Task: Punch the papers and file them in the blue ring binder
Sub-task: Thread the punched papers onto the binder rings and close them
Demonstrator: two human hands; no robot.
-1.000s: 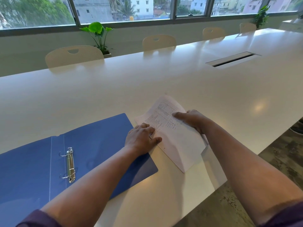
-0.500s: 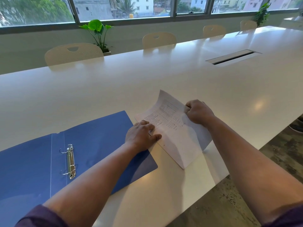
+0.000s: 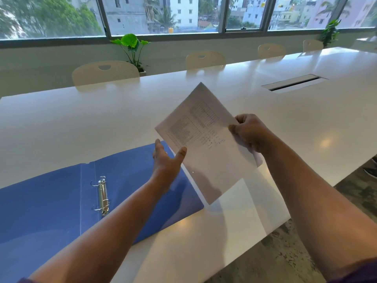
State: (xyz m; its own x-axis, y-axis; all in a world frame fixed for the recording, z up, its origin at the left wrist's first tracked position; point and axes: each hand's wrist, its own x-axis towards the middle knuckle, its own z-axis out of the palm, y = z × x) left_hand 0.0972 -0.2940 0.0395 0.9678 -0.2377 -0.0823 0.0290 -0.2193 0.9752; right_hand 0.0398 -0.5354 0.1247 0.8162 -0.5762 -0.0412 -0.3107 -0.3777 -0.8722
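A sheaf of printed papers is lifted off the white table, tilted, with a table of figures showing. My right hand grips its right edge, fingers curled round it. My left hand is at the left edge with fingers spread, the thumb touching the sheet's front. Below and to the left the blue ring binder lies flat and open, its metal rings parted. No hole punch is in view.
The table's near edge runs diagonally at the right, above a grey floor. A cable slot is set in the tabletop at the far right. Chairs and a potted plant stand along the far side under the windows.
The papers lay on the table under both hands. My right hand took the right edge and raised them into the air; my left hand came off the sheet and opened beside it.
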